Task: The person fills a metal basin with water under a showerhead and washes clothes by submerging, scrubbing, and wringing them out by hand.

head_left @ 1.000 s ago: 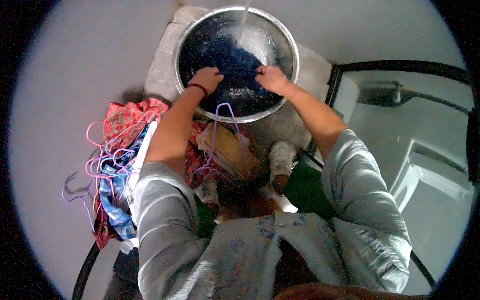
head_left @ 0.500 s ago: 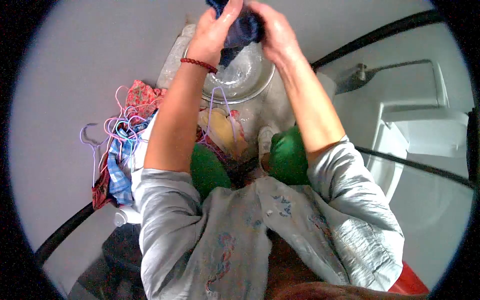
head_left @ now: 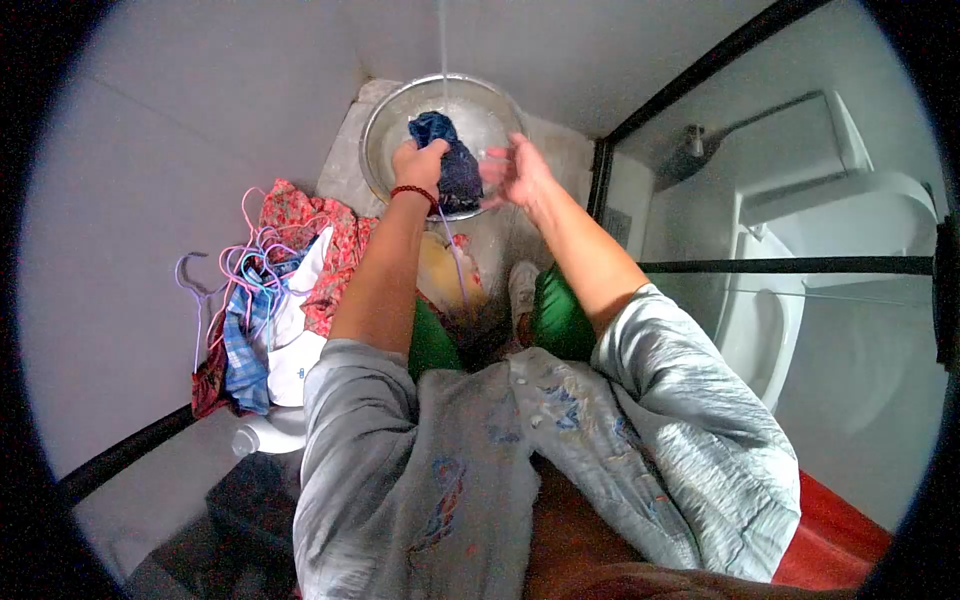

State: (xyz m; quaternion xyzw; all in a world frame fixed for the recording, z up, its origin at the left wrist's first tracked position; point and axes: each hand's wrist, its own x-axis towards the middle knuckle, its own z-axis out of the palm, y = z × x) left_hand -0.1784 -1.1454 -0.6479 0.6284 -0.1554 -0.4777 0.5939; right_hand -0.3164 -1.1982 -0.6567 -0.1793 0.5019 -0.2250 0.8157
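Observation:
My left hand [head_left: 420,168] is closed on a dark blue piece of cloth [head_left: 460,175] that hangs over the metal basin [head_left: 375,150]. What garment the cloth is, I cannot tell. To its right, my right hand [head_left: 518,172] is held over the basin's right side with its fingers apart and slightly blurred, apparently off the cloth. A thin stream of water [head_left: 444,45] falls from above into the basin, behind the cloth.
Left of my arm lie clothes with several plastic hangers [head_left: 250,260], including a red patterned garment [head_left: 290,205] and a blue checked one [head_left: 243,345]. A white bottle [head_left: 265,436] lies below them. A toilet [head_left: 765,310] stands at right, beyond a black-framed glass panel [head_left: 780,266].
Both hands have come down and nearer with the cloth, from above the basin's far side. My right hand has let go of it and opened. The falling water now shows.

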